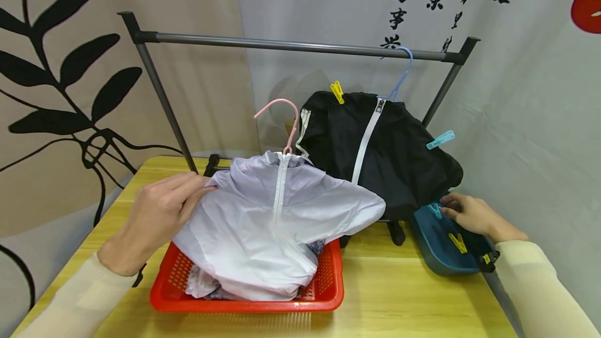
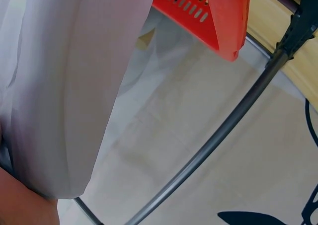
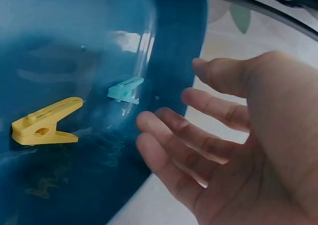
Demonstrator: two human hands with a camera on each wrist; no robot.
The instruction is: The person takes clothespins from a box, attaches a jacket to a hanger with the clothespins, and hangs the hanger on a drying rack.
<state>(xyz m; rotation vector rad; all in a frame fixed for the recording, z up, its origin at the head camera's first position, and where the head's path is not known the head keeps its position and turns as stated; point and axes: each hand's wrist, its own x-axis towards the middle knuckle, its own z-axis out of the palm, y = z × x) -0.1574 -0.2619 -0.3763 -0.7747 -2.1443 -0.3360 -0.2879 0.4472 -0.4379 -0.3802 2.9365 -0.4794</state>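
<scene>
My left hand (image 1: 161,207) pinches the left-hand shoulder of a small lavender-to-white zip jacket (image 1: 244,218). A pink hanger (image 1: 293,132) sticks up from the jacket's collar, its hook off the rail. In the left wrist view, pale jacket cloth (image 2: 74,101) fills the left side. On the right, my right hand (image 1: 474,218) is over the rim of a blue basin (image 1: 441,265). The right wrist view shows its fingers loosely bent and apart, holding nothing. Inside the basin lie a light-blue clothespin (image 3: 125,90), close to the fingertips, and a yellow clothespin (image 3: 47,123).
Behind, a black jacket (image 1: 399,155) hangs on a blue hanger (image 1: 401,74) from the grey rack rail (image 1: 281,44). Yellow (image 1: 337,92) and blue clothespins (image 1: 440,140) grip it. Below the pale jacket, a red basket (image 1: 331,286) with more clothing stands on the wooden table (image 1: 394,296).
</scene>
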